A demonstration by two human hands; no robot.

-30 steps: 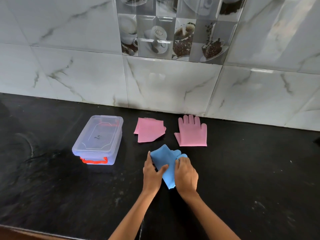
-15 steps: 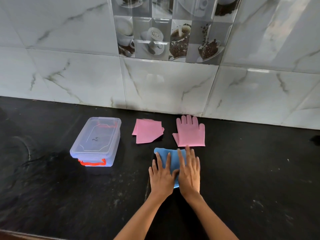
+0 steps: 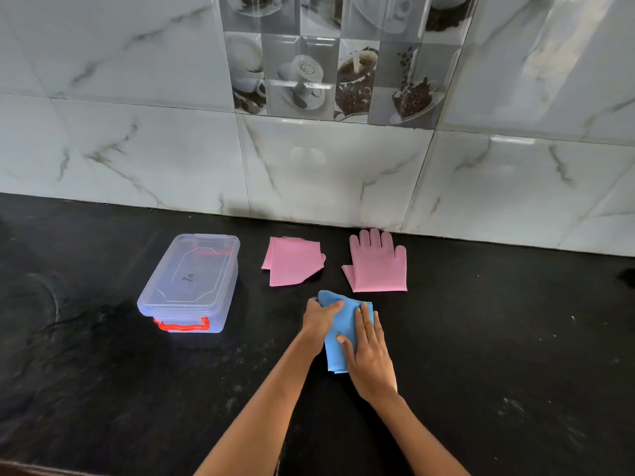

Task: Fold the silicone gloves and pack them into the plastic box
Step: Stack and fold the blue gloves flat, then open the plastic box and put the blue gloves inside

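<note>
Black stone counter [image 3: 481,355] under marble wall tiles [image 3: 326,166]. Blue glove [image 3: 338,333], folded, near the counter's middle. Left hand [image 3: 319,319] curled over its left far corner, thumb on top, fingers clamped on the fold. Right hand [image 3: 369,359] flat on its right side, fingers together and straight, pressing down. Toward the back edge: folded pink glove [image 3: 292,262] and, beside it on the right, flat pink glove [image 3: 378,266], apart from each other. Plastic box [image 3: 190,283], lid on, orange latch [image 3: 182,326] at the front, left of the gloves.
</note>
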